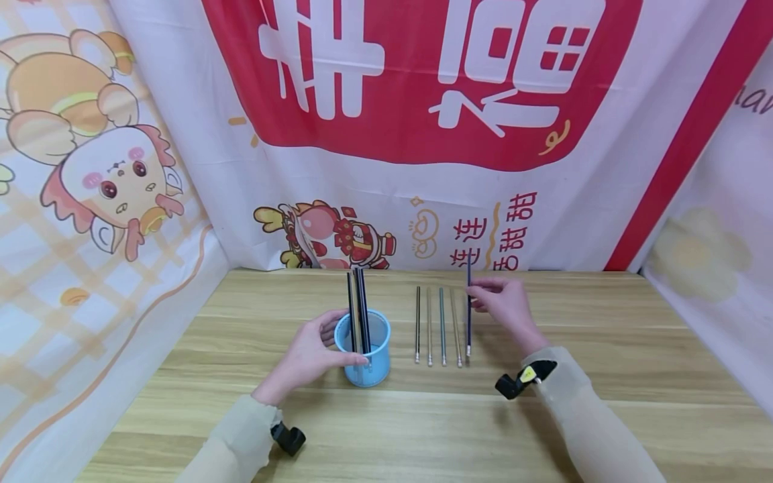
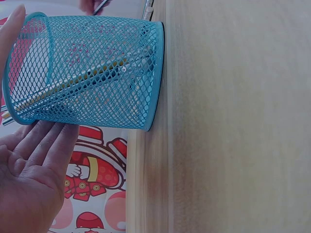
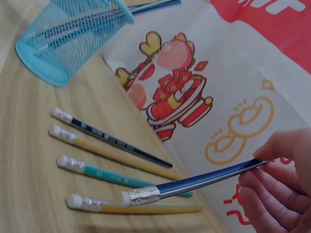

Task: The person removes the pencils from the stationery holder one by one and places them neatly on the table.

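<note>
A light blue mesh pencil cup [image 1: 376,370] stands on the table with several pencils [image 1: 364,302] leaning inside it. My left hand [image 1: 304,354] holds the cup from its left side, thumb across the near side by the rim and fingers behind; the left wrist view shows the fingers against the mesh [image 2: 97,73]. Between thumb and fingers, my right hand [image 1: 506,307] pinches a dark blue pencil [image 3: 209,178], its white eraser end pointing down toward me. Left of that hand, a black pencil [image 1: 418,322], two yellow ones and a green pencil [image 1: 443,325] lie side by side, erasers toward me.
The wooden table [image 1: 386,436] ends at a printed cloth [image 1: 417,147] hanging along its back edge. More patterned cloth [image 1: 102,221] hangs on the left, and a pale sheet [image 1: 718,268] on the right. Each wrist carries a small black camera [image 1: 510,386].
</note>
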Available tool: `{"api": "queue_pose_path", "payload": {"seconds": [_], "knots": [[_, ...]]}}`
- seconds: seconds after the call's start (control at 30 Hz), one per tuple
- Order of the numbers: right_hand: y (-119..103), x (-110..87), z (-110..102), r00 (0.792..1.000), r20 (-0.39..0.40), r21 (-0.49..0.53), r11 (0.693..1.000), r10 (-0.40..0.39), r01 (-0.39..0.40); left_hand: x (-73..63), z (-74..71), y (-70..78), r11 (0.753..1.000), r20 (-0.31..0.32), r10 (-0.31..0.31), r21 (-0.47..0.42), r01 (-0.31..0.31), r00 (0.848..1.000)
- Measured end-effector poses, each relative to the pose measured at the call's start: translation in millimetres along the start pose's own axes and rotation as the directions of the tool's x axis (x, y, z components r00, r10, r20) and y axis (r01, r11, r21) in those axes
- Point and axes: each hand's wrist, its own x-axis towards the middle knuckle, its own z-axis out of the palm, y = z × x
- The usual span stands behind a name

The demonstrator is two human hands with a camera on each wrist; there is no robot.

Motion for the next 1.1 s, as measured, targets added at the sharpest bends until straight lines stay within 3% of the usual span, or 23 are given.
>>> {"api": "queue_pose_path", "payload": {"seconds": [0.37,0.67,1.1], "knots": [[31.2,11.7,2.3,0.993,0.063,-0.123,0.988,0.103,-0.095,-0.1,0.0,0.4,1.0,-0.001,-0.007,-0.005,0.007,1.0],[40.6,16.4,9.8,0.984,0.092,-0.118,0.983,0.153,-0.142,0.2,-0.1,0.7,1.0,0.006,-0.002,-0.008,0.002,1.0],[39.5,16.7,13.2,0.989,0.064,-0.204,0.972,0.133,-0.118,0.4,0.5,1.5,1.0,0.008,0.004,-0.017,-0.004,1.0]]}}
